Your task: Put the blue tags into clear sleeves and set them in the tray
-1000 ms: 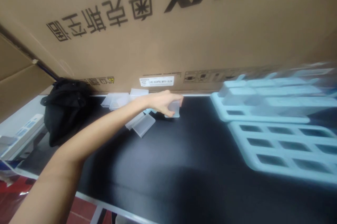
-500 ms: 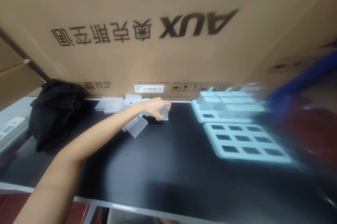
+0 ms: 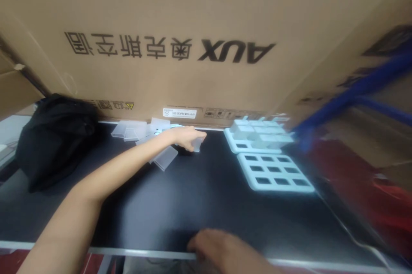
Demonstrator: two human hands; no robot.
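Observation:
Near the back of the table my left hand is closed on a small translucent plastic mould, gripped between thumb and fingers. To its left lie several loose translucent moulds, with light-blue plastic parts partly hidden behind the hand. My right hand hangs over the front edge, blurred, so whether its fingers hold anything is unclear. A light-blue frame with square holes lies to the right. Behind it a second light-blue frame carries several blocks with upright tabs.
A large cardboard box walls off the back of the black table. On the left slumps a black fabric bag. A blue metal bar slants at the right, beyond the table's side edge.
My right hand has come into view at the front edge. My left hand still grips the mould in about the same spot. The view has swung slightly to the right.

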